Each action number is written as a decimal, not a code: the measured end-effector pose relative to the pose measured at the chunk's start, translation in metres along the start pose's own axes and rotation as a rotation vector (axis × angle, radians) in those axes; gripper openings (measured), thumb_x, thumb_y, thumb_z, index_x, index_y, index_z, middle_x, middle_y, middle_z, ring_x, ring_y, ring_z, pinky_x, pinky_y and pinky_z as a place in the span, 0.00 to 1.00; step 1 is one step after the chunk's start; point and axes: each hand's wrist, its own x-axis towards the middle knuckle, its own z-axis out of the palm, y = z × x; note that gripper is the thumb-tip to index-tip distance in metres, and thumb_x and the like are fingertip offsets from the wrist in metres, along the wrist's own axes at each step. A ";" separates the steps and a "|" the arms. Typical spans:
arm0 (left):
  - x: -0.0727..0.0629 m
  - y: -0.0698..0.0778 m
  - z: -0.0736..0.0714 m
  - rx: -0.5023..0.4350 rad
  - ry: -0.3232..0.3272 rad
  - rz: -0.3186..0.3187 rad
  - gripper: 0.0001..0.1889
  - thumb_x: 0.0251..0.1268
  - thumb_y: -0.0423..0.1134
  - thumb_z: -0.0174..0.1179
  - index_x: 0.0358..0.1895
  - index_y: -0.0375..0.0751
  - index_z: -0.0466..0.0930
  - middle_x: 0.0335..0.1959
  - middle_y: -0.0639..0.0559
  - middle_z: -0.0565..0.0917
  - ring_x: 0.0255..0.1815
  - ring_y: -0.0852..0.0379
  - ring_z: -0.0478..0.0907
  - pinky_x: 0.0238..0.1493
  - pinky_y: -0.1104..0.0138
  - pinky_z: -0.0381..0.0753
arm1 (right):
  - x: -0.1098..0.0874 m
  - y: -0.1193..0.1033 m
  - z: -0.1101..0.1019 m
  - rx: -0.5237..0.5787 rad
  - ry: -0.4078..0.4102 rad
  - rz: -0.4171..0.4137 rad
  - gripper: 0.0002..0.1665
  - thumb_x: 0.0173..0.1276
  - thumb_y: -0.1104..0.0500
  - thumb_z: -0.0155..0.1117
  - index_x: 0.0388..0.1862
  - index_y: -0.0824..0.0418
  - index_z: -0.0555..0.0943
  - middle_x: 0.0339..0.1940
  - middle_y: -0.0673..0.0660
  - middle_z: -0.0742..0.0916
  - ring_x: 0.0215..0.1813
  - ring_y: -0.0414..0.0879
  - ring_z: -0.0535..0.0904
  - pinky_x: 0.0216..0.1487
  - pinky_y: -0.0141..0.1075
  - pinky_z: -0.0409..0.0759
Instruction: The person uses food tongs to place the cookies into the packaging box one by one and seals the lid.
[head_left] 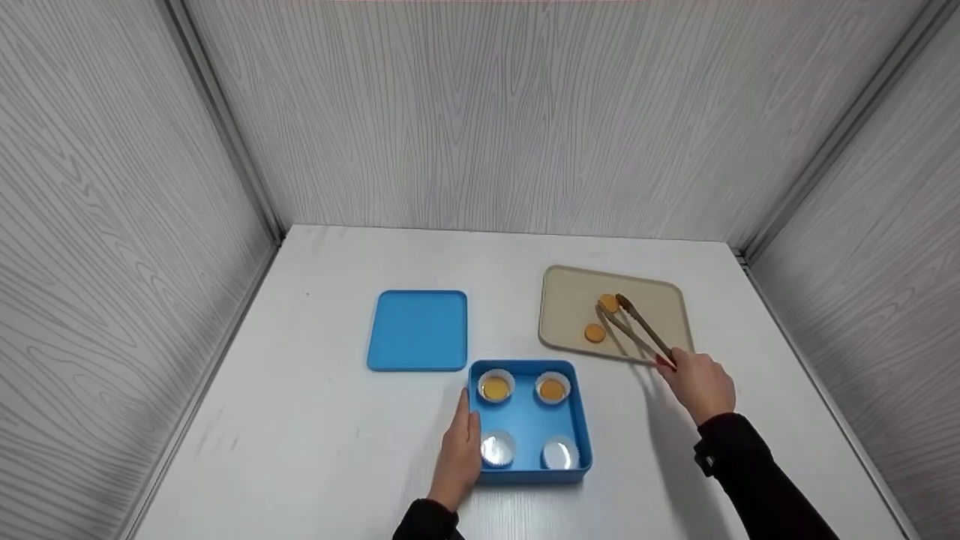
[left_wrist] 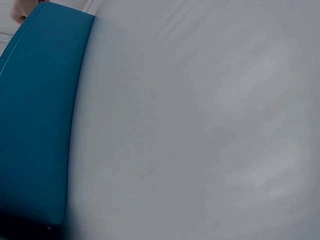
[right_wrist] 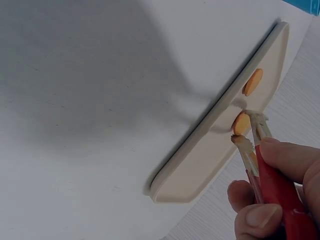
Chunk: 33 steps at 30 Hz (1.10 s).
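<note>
My right hand (head_left: 701, 384) grips a pair of tongs (head_left: 646, 334) with red handles, seen close up in the right wrist view. The spread tips of the tongs stand either side of a round orange biscuit (right_wrist: 241, 123) on a beige tray (head_left: 570, 300). A second round biscuit (head_left: 595, 333) lies nearer the tray's front edge. With fingers straight, my left hand (head_left: 457, 456) rests along the left side of a blue box (head_left: 529, 427). Inside, two far paper cups (head_left: 496, 372) each hold a biscuit; two near paper cups (head_left: 498, 450) hold none.
A flat blue square lid (head_left: 418, 331) lies on the white table (head_left: 315, 390) behind and left of the box. Grey wood-grain panels (head_left: 480, 112) enclose the table at the back and on both sides.
</note>
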 end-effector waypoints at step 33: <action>0.002 -0.001 0.001 -0.018 -0.012 -0.030 0.30 0.87 0.42 0.35 0.83 0.33 0.45 0.83 0.40 0.52 0.83 0.42 0.49 0.81 0.47 0.50 | -0.033 -0.016 -0.017 -0.079 0.286 -0.194 0.19 0.57 0.60 0.81 0.41 0.60 0.80 0.23 0.60 0.85 0.17 0.61 0.77 0.11 0.51 0.70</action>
